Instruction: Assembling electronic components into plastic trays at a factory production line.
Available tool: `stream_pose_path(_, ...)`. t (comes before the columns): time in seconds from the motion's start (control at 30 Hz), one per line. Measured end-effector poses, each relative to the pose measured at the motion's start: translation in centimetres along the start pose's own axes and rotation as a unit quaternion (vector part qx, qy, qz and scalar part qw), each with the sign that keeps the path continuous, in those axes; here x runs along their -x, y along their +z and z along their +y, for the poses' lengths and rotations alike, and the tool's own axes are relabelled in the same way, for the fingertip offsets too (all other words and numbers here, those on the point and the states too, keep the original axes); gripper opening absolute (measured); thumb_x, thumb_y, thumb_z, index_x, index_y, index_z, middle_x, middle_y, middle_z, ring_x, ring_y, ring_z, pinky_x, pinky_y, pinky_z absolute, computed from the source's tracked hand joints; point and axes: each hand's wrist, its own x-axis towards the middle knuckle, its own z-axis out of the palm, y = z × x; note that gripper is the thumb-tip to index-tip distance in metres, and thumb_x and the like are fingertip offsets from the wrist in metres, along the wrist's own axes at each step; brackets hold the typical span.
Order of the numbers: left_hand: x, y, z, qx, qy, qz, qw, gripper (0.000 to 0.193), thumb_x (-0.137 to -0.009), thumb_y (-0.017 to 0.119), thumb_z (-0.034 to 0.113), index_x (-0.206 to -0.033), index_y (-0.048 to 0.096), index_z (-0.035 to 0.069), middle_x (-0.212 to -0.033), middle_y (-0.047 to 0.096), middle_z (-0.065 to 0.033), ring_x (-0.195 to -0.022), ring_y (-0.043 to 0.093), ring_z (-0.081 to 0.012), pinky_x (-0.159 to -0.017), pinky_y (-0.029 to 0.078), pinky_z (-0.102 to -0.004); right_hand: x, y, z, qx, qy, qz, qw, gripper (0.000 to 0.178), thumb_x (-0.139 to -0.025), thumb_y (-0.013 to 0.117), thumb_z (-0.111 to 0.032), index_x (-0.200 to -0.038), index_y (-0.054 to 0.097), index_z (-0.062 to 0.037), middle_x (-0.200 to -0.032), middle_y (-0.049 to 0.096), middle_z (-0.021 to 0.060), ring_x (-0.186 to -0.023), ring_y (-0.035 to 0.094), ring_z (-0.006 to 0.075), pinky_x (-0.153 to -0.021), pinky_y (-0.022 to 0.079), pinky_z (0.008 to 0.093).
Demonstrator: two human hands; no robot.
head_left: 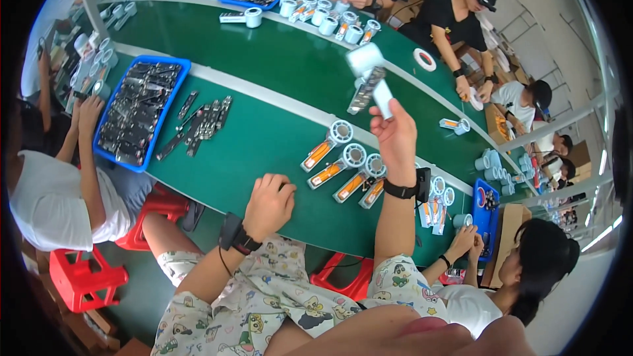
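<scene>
My right hand [395,133], raised over the table, grips a light-blue handheld fan housing [364,59] by its pale handle. A dark circuit board [366,91] shows against the housing; whether it is attached I cannot tell, as the piece is slightly blurred. My left hand [269,206] rests at the table's near edge, fingers curled in, with nothing visible in it. Between and beyond my hands, several fan housings with orange cells in their handles, such as this fan housing [337,163], lie in a row. Left of them is a loose pile of circuit boards [208,122].
A blue tray [183,79] full of circuit boards sits at the left. Beyond the pale divider [277,99], more fan housings [328,25] stand near another blue tray [280,5]. Co-workers sit on both sides and opposite. Red stools [86,277] stand below the table.
</scene>
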Motion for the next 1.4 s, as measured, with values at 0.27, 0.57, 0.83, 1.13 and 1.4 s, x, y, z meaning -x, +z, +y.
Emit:
stream_pose_path(0.27, -0.7, -0.1, -0.4, -0.005, -0.009, 0.002, 1.000, 0.013, -0.080, 0.069, 0.002, -0.092, 0.068, 0.004, -0.101, 0.061, -0.0084, -0.097, 0.058, -0.0289, -0.082, 0.044, -0.0407, -14.8, -8.9, -1.6, 0.166, -0.063, 0.221, 0.959, 0.024, -0.098, 0.064, -0.026, -0.105, 0.062, -0.0031, -0.087, 0.070, 0.0081, -0.061, 0.067, 0.0156, -0.045, 0.047, 0.0223)
stream_pose_path(0.57, -1.0, 0.3, -0.2, -0.067, -0.040, 0.002, 0.997, 0.016, -0.080, 0.069, 0.003, -0.096, 0.067, 0.005, -0.106, 0.061, -0.0102, -0.104, 0.058, -0.0307, -0.087, 0.044, -0.0431, -23.1, -23.9, 1.0, 0.229, -0.079, 0.444, 0.863, 0.033, -0.093, 0.068, -0.022, -0.110, 0.060, 0.0049, -0.081, 0.068, 0.0104, -0.053, 0.066, 0.0178, -0.042, 0.050, 0.0276)
stream_pose_path(0.83, -1.3, 0.6, 0.4, -0.129, -0.058, -0.041, 0.989, 0.023, -0.081, 0.069, 0.006, -0.104, 0.066, 0.005, -0.114, 0.059, -0.0124, -0.111, 0.056, -0.0337, -0.094, 0.043, -0.0468, -26.0, -27.9, 1.4, 0.261, -0.068, 0.488, 0.830, 0.037, -0.094, 0.069, -0.031, -0.108, 0.062, 0.0032, -0.076, 0.068, 0.0108, -0.054, 0.066, 0.0167, -0.040, 0.047, 0.0257)
stream_pose_path(1.13, -1.8, 0.8, 0.3, -0.134, -0.053, -0.046, 0.989, 0.022, -0.082, 0.068, 0.008, -0.103, 0.065, 0.005, -0.114, 0.059, -0.0124, -0.111, 0.056, -0.0331, -0.094, 0.043, -0.0469, -29.0, -29.4, 0.7, 0.637, 0.059, 0.399, 0.656, 0.043, -0.092, 0.063, -0.039, -0.110, 0.069, -0.0004, -0.086, 0.072, 0.0220, -0.076, 0.072, 0.0345, -0.065, 0.057, 0.0456)
stream_pose_path(1.4, -1.6, 0.8, 0.2, -0.129, -0.045, -0.030, 0.990, 0.020, -0.082, 0.069, 0.009, -0.102, 0.066, 0.006, -0.112, 0.059, -0.0108, -0.110, 0.056, -0.0306, -0.094, 0.043, -0.0456, -23.2, -22.2, 2.6, 0.643, -0.152, 0.276, 0.698, 0.022, -0.087, 0.059, -0.019, -0.096, 0.075, -0.0073, -0.093, 0.073, 0.0234, -0.089, 0.071, 0.0389, -0.080, 0.056, 0.0482)
